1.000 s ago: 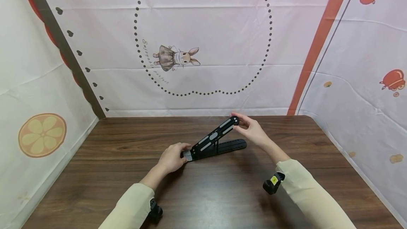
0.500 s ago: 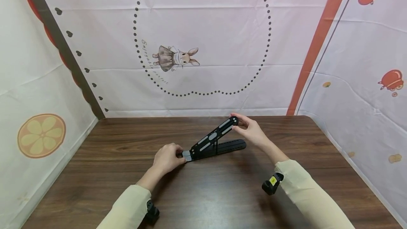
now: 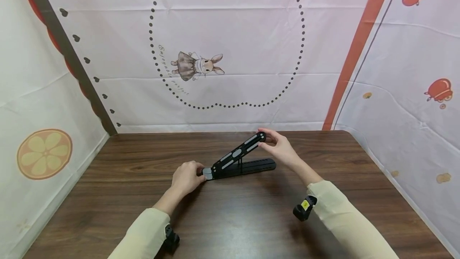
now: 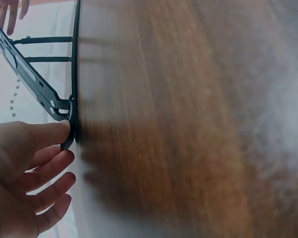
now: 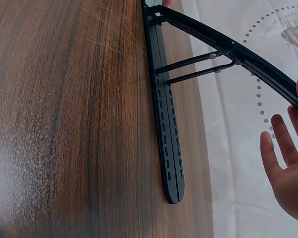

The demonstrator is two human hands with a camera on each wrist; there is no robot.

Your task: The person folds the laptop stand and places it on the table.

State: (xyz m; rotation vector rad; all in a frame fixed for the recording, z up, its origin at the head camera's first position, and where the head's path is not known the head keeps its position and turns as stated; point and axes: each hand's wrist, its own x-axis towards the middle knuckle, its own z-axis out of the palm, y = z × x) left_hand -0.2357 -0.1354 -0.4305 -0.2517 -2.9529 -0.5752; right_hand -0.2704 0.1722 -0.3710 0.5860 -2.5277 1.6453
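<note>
A black folding stand [image 3: 251, 166] lies on the wooden table [image 3: 230, 219], its slotted upper arm [image 3: 238, 152] raised at an angle on two thin struts [image 5: 193, 67]. My left hand [image 3: 186, 177] holds the grey hinge end [image 3: 207, 173], with one fingertip [image 4: 63, 128] pressed against it. The other fingers of that hand [image 4: 25, 168] hang loosely curled. My right hand [image 3: 279, 148] pinches the raised far tip of the upper arm. In the right wrist view its other fingers [image 5: 283, 148] are spread beside the arm [image 5: 248, 57], above the flat base bar [image 5: 168, 139].
Printed cloth walls [image 3: 230, 51] close in the table at the back and on both sides. Small black wrist cameras [image 3: 303, 208] sit on both cream sleeves. The table's right back corner [image 3: 346, 133] is rounded.
My left hand has drawn back a little toward the very end of the hinge. The stand and my right hand have kept their pose.
</note>
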